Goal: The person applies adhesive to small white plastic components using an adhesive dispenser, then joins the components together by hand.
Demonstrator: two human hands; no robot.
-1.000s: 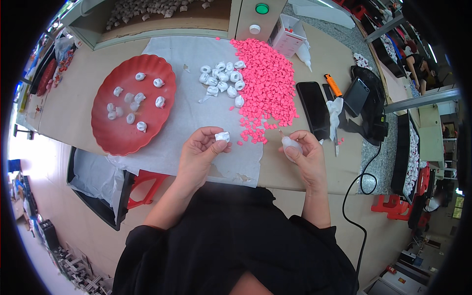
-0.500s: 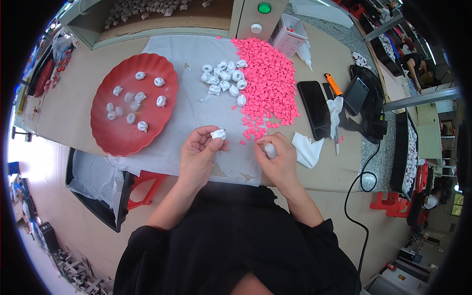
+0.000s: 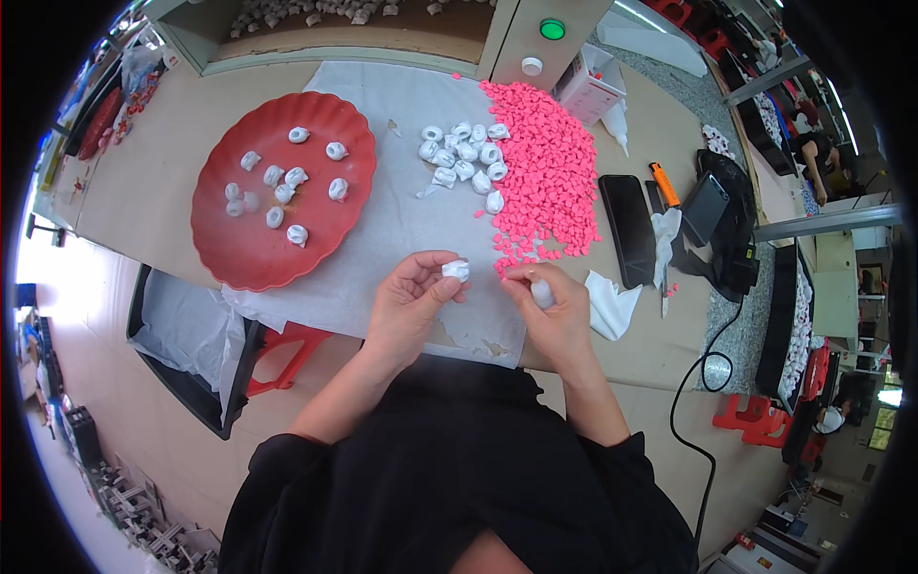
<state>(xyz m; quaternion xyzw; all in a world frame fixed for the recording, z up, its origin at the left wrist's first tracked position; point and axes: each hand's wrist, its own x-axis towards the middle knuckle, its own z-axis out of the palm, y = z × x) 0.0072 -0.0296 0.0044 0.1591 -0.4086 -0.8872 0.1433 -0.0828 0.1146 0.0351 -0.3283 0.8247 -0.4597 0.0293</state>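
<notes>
My left hand (image 3: 413,304) is closed, pinching a small white moulded piece (image 3: 456,271) between thumb and fingertips above the white sheet. My right hand (image 3: 557,311) is curled round a small whitish bottle (image 3: 542,294), only partly visible in the fist. Its thumb and index finger meet at the near edge of a heap of small pink pieces (image 3: 545,167); anything between those fingertips is too small to make out. Several white pieces (image 3: 466,151) like the held one lie beside the heap. More of them sit in a red scalloped plate (image 3: 225,258) to the left.
At the back stands a cabinet with a green button (image 3: 552,30). A white box (image 3: 588,88) and a nozzle bottle (image 3: 617,124) are right of it. Further right lie a black phone (image 3: 627,230), an orange cutter (image 3: 664,184) and a white cloth (image 3: 612,304). A black cable (image 3: 681,402) hangs down.
The whole view has shifted, so the table's things appear further right. Both hands keep their grips; the white piece in my left hand is turned slightly.
</notes>
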